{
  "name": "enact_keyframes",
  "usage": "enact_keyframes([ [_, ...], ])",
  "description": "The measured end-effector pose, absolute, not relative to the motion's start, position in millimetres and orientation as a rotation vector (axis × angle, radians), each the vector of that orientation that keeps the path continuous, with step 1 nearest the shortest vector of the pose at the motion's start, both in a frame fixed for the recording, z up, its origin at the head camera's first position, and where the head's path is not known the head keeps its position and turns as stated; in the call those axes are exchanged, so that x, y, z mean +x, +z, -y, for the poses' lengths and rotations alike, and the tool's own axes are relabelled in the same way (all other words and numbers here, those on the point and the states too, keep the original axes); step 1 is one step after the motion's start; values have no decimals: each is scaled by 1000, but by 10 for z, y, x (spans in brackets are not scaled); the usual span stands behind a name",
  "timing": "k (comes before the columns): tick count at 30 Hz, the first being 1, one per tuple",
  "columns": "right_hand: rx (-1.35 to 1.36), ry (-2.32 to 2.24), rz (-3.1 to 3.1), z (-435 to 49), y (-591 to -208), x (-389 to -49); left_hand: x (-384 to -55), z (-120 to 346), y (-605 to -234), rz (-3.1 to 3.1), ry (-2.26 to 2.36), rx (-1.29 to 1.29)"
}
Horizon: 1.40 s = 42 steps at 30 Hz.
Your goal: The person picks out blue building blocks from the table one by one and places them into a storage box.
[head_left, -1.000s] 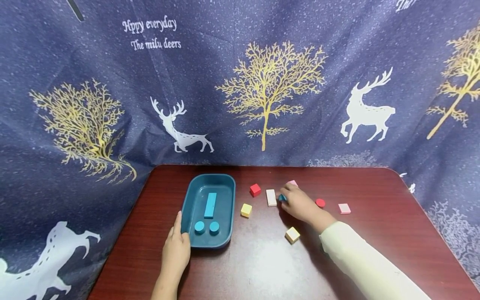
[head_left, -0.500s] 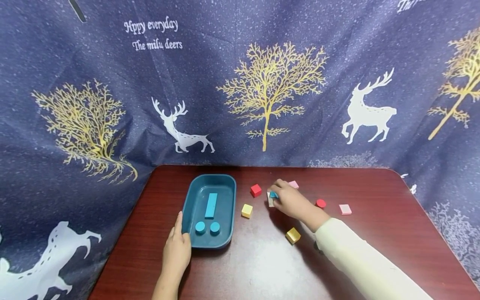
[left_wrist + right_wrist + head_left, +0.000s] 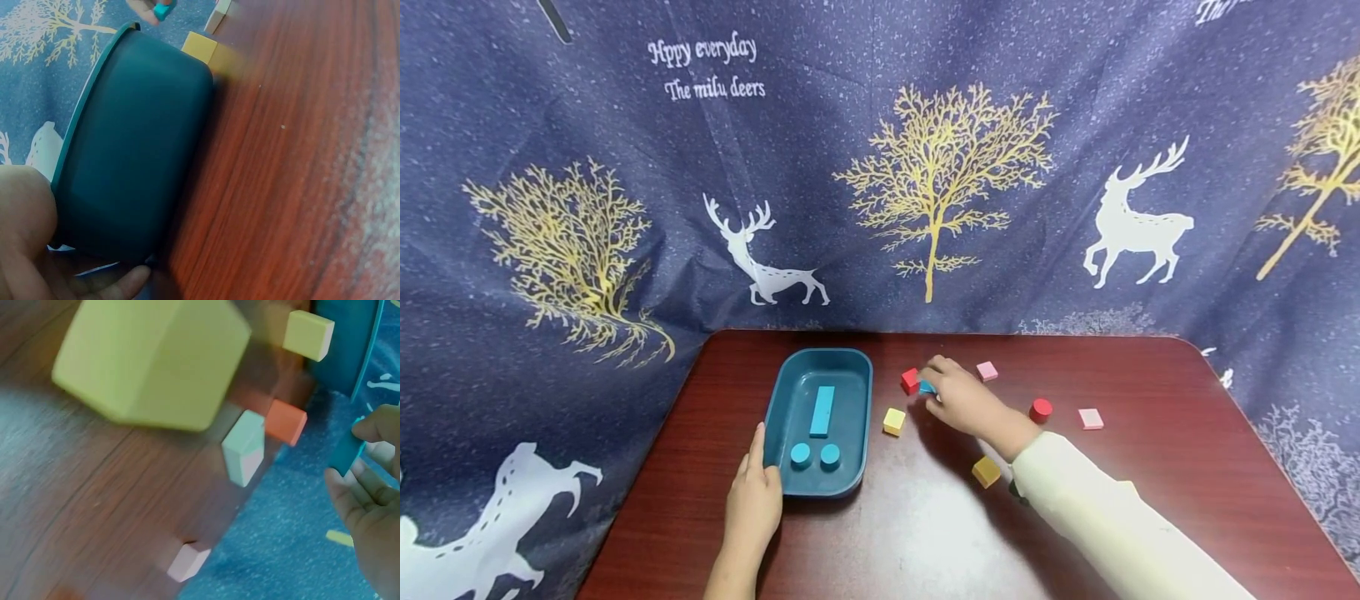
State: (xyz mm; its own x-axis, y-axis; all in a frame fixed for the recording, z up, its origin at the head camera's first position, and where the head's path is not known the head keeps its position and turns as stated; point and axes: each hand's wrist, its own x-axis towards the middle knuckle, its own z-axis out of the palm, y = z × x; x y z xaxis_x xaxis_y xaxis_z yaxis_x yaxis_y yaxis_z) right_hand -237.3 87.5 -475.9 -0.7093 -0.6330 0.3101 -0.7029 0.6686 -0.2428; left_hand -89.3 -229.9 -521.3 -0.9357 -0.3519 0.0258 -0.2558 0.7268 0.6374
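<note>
My right hand (image 3: 966, 404) pinches a small blue block (image 3: 927, 387) between thumb and fingertips, held above the table beside the red cube (image 3: 910, 381). In the right wrist view the blue block (image 3: 347, 450) shows clear of the tabletop. At the left, my left hand (image 3: 752, 500) lies along the outer wall of a dark teal tray (image 3: 850, 400), fingers extended against its side. Inside the tray are a flat blue bar (image 3: 822, 412) and two blue cylinders (image 3: 801, 455). A whitish block (image 3: 244, 447) is hidden behind the right hand in the head view.
A yellow cube (image 3: 893, 422) stands right of the tray, and a darker yellow cube (image 3: 986, 472) sits nearer. Pink blocks (image 3: 987, 371) and a red cylinder (image 3: 1041, 410) lie to the right. A dark object (image 3: 1017, 490) peeks out beside the right sleeve. A patterned cloth hangs behind the table.
My right hand has moved left with the blue block, passing over the whitish block toward the red cube. My left hand and the tray have stayed in place.
</note>
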Motion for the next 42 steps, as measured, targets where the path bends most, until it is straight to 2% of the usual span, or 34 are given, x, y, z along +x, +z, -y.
enact_keyframes([
  [27,1324,608,2577,-194,-4576,-2226,-886,2308,-5240,2763,-1003,483],
  [42,1449,441,2588,91,-4702,-2127,-890,2302,-5248,2745,-970,448],
])
